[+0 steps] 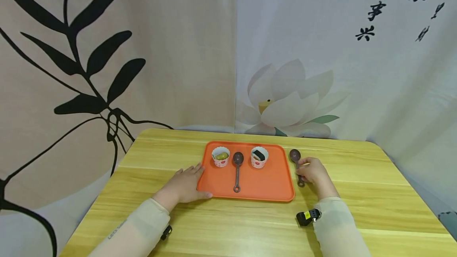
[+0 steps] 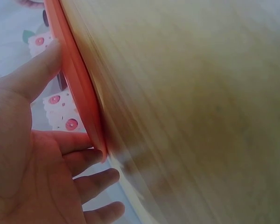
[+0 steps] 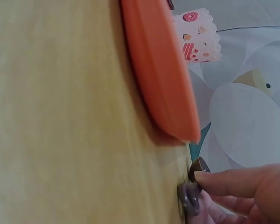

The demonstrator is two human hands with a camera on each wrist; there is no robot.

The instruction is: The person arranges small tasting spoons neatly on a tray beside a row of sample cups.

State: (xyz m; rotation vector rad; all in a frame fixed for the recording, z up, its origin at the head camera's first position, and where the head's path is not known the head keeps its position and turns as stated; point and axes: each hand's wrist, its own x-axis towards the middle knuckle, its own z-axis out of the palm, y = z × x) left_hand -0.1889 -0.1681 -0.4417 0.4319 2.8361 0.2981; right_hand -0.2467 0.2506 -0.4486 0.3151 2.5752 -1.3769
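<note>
An orange tray (image 1: 264, 187) lies on the wooden table. My left hand (image 1: 186, 185) rests against its left side, fingers straight and spread, with the thumb at the front left corner; the left wrist view shows the fingertips on the tray's rim (image 2: 77, 79). To the tray's right, my right hand (image 1: 314, 173) pinches the handle of a dark brown spoon (image 1: 295, 155), its bowl pointing away from me. In the right wrist view, thumb and fingers close around that spoon's handle (image 3: 190, 198). A second brown spoon (image 1: 237, 169) lies on the tray, between two patterned paper cups.
The left paper cup (image 1: 221, 162) holds something yellow-green; the right one (image 1: 258, 163) holds a piece with a dark wrap and white. The table (image 1: 250, 229) ends at a back edge against a printed curtain (image 1: 185, 50).
</note>
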